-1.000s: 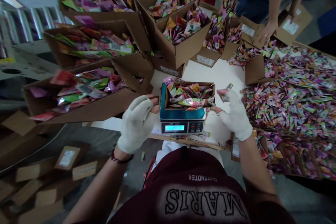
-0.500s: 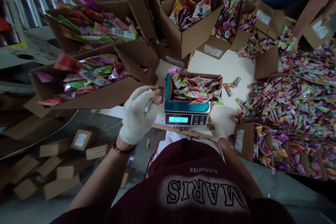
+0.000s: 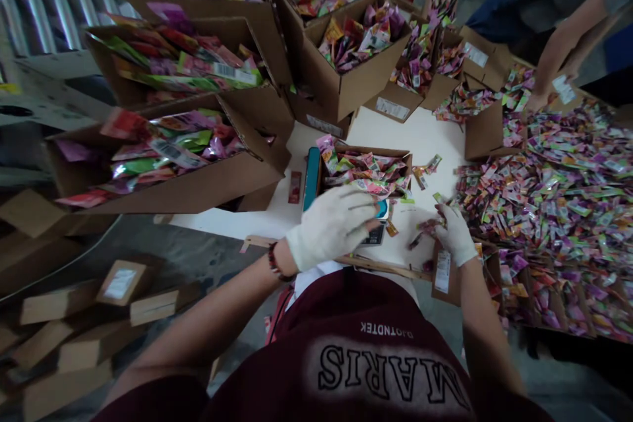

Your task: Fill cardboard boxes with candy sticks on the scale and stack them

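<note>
A small cardboard box full of shiny candy packets sits on a teal digital scale. My left hand, in a white glove, reaches over the front of the scale with fingers stretched out, touching or just above the box's near edge. It hides the display and most of the keypad. To the right, my gloved right hand is low over the white table, its fingers curled around a few dark red candy packets. A few loose packets lie between the box and the heap.
A large heap of packets covers the right side. Big filled cartons stand at the left and back. A labelled box stands at the front right. Another person's arm reaches in at the upper right. Small closed boxes lie lower left.
My left hand has moved right, from beside the scale to over its front, covering the display. My right hand has moved right and away from my body, towards the heap.
</note>
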`<act>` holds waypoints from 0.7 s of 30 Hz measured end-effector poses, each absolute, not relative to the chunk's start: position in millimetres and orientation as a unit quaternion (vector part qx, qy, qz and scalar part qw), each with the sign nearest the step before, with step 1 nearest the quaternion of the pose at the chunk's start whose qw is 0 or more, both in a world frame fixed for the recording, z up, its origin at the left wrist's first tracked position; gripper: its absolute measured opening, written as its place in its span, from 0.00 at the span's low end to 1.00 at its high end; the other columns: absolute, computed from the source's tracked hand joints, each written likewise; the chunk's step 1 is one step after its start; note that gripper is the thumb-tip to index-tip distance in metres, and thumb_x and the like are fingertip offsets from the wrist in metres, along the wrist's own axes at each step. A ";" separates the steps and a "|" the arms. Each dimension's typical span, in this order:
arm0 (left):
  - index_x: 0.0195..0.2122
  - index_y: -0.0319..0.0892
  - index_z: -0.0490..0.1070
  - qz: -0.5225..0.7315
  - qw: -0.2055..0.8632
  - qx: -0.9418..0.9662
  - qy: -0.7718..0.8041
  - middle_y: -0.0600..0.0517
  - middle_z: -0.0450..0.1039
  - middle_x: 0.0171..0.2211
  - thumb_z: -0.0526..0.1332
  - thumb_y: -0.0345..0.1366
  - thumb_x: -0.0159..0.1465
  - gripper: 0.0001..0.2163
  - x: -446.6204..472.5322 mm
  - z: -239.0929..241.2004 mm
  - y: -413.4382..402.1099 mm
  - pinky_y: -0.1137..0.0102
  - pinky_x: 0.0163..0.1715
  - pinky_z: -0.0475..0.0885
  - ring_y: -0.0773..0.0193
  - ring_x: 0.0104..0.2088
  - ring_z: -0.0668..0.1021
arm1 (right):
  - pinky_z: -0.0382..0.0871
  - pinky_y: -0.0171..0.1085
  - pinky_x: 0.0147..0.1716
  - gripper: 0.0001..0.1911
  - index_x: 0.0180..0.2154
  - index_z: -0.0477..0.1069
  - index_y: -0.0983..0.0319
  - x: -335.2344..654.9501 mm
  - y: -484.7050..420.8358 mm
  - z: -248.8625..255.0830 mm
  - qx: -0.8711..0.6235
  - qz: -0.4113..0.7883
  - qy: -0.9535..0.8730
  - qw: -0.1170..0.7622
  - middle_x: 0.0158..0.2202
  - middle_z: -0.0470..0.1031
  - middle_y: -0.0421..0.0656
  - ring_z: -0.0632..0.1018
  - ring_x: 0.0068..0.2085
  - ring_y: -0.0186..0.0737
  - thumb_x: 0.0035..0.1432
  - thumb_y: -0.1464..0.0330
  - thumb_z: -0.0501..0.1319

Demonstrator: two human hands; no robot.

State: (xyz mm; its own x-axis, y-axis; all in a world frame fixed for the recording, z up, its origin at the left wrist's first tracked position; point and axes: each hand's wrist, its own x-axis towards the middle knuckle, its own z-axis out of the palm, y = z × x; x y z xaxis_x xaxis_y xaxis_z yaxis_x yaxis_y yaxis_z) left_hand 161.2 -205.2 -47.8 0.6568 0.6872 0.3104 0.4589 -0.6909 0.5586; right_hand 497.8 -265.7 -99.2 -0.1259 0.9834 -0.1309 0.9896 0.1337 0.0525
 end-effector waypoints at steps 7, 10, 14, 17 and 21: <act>0.60 0.44 0.71 0.062 0.238 0.887 0.391 0.44 0.79 0.51 0.64 0.45 0.67 0.22 168.9 -80.6 -194.0 0.58 0.51 0.76 0.50 0.51 0.80 | 0.43 0.52 0.69 0.29 0.67 0.66 0.68 415.5 -225.0 -88.2 0.543 -0.084 0.830 0.101 0.67 0.66 0.58 0.65 0.66 0.53 0.65 0.73 0.56; 0.57 0.41 0.72 0.138 0.242 0.862 0.424 0.45 0.81 0.45 0.63 0.45 0.68 0.19 156.4 -91.0 -198.5 0.62 0.45 0.78 0.53 0.43 0.83 | 0.45 0.49 0.67 0.24 0.62 0.69 0.68 379.1 -197.4 -91.4 0.505 -0.107 0.849 0.117 0.56 0.77 0.55 0.73 0.58 0.46 0.65 0.76 0.55; 0.49 0.42 0.74 0.340 0.154 0.785 0.495 0.42 0.77 0.53 0.60 0.40 0.70 0.11 148.2 -89.0 -185.0 0.59 0.56 0.75 0.52 0.54 0.79 | 0.53 0.45 0.61 0.14 0.49 0.76 0.68 359.4 -170.7 -87.9 0.484 -0.123 0.856 0.137 0.42 0.82 0.49 0.79 0.48 0.40 0.65 0.76 0.57; 0.56 0.39 0.71 0.372 0.097 0.737 0.556 0.37 0.73 0.58 0.60 0.38 0.69 0.16 149.0 -83.7 -166.6 0.51 0.61 0.72 0.46 0.60 0.74 | 0.58 0.44 0.58 0.11 0.45 0.78 0.68 355.9 -166.5 -82.1 0.479 -0.121 0.858 0.141 0.40 0.82 0.48 0.80 0.46 0.41 0.63 0.75 0.59; 0.58 0.40 0.70 0.278 0.161 0.825 0.465 0.40 0.76 0.57 0.56 0.35 0.70 0.17 164.7 -88.0 -172.2 0.52 0.65 0.68 0.50 0.60 0.76 | 0.62 0.44 0.57 0.12 0.45 0.79 0.66 353.7 -169.2 -78.6 0.484 -0.106 0.860 0.122 0.41 0.82 0.50 0.79 0.47 0.45 0.62 0.75 0.60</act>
State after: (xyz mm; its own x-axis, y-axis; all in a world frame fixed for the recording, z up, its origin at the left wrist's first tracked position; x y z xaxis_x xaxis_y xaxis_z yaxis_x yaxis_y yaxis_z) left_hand 164.7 -172.2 -88.0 0.4122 0.8571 0.3090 0.6780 -0.5151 0.5243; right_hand 353.7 -169.2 -78.6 -0.5017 0.8062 -0.3134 0.8583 0.5091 -0.0645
